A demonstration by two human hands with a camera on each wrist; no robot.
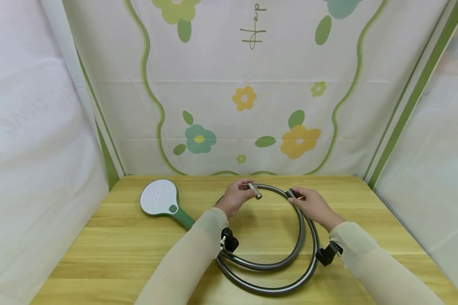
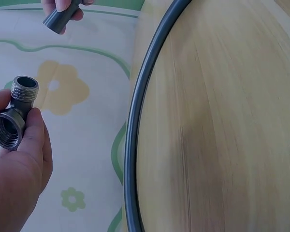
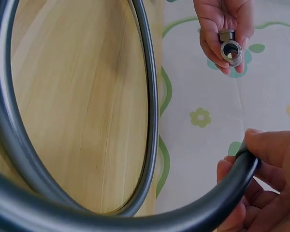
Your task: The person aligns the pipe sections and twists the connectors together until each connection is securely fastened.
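Note:
My left hand [image 1: 234, 198] pinches a small metal threaded pipe fitting [image 2: 24, 92] between thumb and fingers. The left wrist view shows one externally threaded end turned up and a wider, internally threaded opening facing the camera. To the right, my right hand [image 1: 314, 207] grips one end of a dark grey shower hose [image 1: 265, 267] near its connector [image 2: 60, 18]. A gap separates this connector from the fitting. The hose lies in loose loops on the table below both hands. Part of it is hidden behind the left forearm.
A green handheld shower head [image 1: 159, 198] with a white face lies at the left of the wooden table [image 1: 110, 250]; the left sleeve covers its handle's lower end. White fabric with printed flowers [image 1: 244, 98] hangs behind the table, with more fabric at both sides.

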